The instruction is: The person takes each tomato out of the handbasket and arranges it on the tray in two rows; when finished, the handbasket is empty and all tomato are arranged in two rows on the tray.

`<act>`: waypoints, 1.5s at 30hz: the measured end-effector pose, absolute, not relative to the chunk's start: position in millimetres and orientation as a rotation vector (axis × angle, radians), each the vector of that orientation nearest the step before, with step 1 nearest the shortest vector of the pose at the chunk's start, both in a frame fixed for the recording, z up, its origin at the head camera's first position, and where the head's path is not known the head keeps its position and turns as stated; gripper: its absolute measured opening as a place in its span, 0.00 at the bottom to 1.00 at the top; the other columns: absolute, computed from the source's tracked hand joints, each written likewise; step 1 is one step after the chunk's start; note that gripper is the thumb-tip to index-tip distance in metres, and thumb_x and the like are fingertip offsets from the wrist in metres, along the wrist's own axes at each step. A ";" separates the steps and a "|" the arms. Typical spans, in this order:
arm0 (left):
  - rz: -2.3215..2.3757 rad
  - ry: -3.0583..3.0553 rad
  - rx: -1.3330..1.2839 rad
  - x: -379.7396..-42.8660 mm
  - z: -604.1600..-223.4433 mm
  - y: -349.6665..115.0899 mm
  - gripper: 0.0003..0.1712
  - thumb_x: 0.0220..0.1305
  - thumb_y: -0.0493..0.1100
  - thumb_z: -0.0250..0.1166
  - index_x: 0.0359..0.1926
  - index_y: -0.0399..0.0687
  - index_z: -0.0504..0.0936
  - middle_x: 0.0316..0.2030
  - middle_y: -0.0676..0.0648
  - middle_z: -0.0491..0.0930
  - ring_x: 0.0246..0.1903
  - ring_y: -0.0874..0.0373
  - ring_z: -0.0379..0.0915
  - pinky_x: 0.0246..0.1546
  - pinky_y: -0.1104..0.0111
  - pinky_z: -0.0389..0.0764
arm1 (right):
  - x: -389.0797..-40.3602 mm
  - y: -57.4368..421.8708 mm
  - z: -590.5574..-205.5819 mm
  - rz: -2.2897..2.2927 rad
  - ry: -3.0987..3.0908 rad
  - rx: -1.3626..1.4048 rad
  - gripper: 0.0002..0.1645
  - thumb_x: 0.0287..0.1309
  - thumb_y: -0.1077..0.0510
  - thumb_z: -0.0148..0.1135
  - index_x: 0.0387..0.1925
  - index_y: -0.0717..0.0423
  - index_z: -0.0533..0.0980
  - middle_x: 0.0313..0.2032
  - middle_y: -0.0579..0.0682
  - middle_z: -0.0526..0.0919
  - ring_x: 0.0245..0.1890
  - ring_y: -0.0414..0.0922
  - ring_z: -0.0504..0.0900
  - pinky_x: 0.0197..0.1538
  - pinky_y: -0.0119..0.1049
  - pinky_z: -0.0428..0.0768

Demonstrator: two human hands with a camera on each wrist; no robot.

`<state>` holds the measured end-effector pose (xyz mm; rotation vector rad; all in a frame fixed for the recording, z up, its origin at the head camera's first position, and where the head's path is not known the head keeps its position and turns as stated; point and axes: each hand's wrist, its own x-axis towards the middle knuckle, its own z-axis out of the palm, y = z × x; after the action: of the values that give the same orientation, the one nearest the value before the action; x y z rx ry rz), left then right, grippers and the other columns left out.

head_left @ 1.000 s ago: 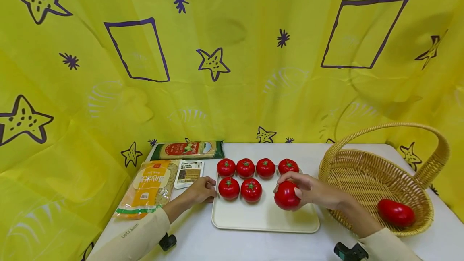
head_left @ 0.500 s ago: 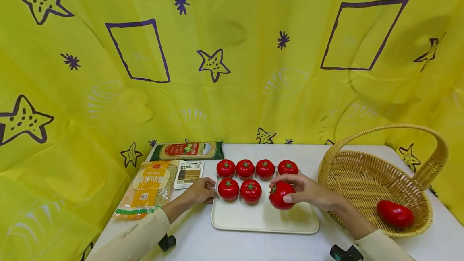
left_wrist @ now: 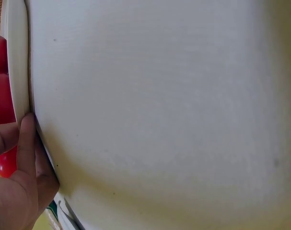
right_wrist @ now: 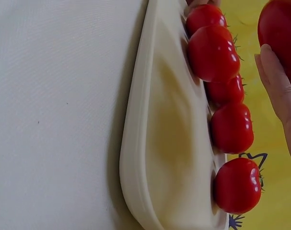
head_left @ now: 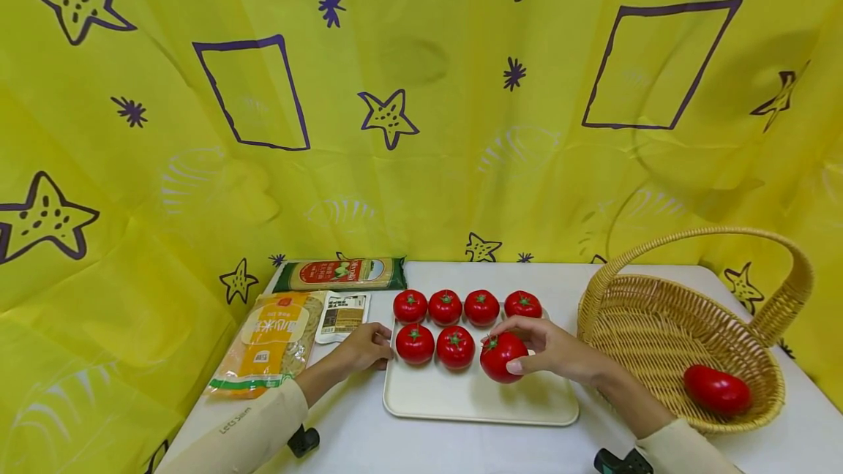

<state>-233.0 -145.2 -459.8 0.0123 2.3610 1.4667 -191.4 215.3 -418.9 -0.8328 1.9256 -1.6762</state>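
Observation:
My right hand (head_left: 549,351) holds a red tomato (head_left: 502,358) between thumb and fingers, above the cream tray (head_left: 487,415). In the right wrist view, that tomato (right_wrist: 282,36) is held up from the tray, its shadow falling on the bare floor. On the tray are two rows of tomatoes: several along the back, including the back right tomato (head_left: 523,303), and two in front, one of them the front tomato (head_left: 456,347). My left hand (head_left: 364,347) is at the tray's left edge; in the left wrist view its fingers (left_wrist: 26,148) pinch the rim.
To the right stands a wicker basket (head_left: 648,306) with a tall handle, holding one long red item (head_left: 716,390). On the left lie a noodle packet (head_left: 342,274), an orange-and-clear bag (head_left: 266,342) and a small white pouch (head_left: 342,317). A yellow curtain (head_left: 421,189) hangs behind the table.
My right hand has carried the tomato leftward over the tray, closer to the front row, and its green top now shows. My left hand has stayed at the tray's edge.

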 end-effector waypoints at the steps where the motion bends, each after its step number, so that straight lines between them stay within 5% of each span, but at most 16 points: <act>1: 1.468 2.359 0.011 -233.2 -460.4 -145.2 0.18 0.56 0.28 0.66 0.48 0.31 0.75 0.31 0.44 0.75 0.24 0.57 0.73 0.29 0.68 0.87 | -191.9 214.6 -419.6 -1.679 1.927 -0.848 0.25 0.63 0.66 0.61 0.61 0.62 0.70 0.61 0.56 0.75 0.57 0.45 0.78 0.54 0.40 0.85; 10: 1.465 2.359 0.014 -234.6 -461.8 -146.6 0.18 0.57 0.29 0.66 0.49 0.30 0.75 0.32 0.44 0.75 0.24 0.58 0.73 0.29 0.68 0.87 | -192.1 209.8 -422.5 -1.699 1.936 -0.776 0.36 0.60 0.65 0.66 0.68 0.60 0.66 0.69 0.69 0.63 0.61 0.40 0.76 0.58 0.38 0.83; 21: 1.453 2.373 0.048 -232.9 -459.6 -147.0 0.18 0.56 0.28 0.65 0.48 0.30 0.75 0.31 0.44 0.75 0.25 0.58 0.74 0.30 0.67 0.88 | -195.0 207.9 -429.6 -1.716 1.953 -0.775 0.36 0.57 0.66 0.68 0.66 0.62 0.65 0.68 0.76 0.53 0.54 0.46 0.81 0.53 0.37 0.86; 31: 1.440 2.376 0.077 -234.1 -458.1 -147.0 0.18 0.57 0.28 0.65 0.49 0.29 0.75 0.30 0.44 0.76 0.25 0.58 0.75 0.31 0.66 0.88 | -198.9 205.7 -435.0 -1.662 2.113 -0.740 0.38 0.56 0.62 0.70 0.65 0.67 0.64 0.63 0.68 0.68 0.57 0.56 0.77 0.53 0.39 0.85; 45: 1.440 2.375 0.068 -231.3 -457.1 -145.1 0.18 0.57 0.28 0.65 0.50 0.29 0.74 0.31 0.44 0.77 0.25 0.57 0.76 0.32 0.64 0.88 | -203.1 207.9 -442.1 -1.615 2.240 -0.572 0.39 0.57 0.57 0.71 0.68 0.60 0.66 0.69 0.68 0.62 0.63 0.64 0.72 0.58 0.45 0.77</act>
<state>-231.3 -145.1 -457.1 0.0675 2.3745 1.4404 -203.1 207.9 -442.1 -0.5721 2.2402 -1.6149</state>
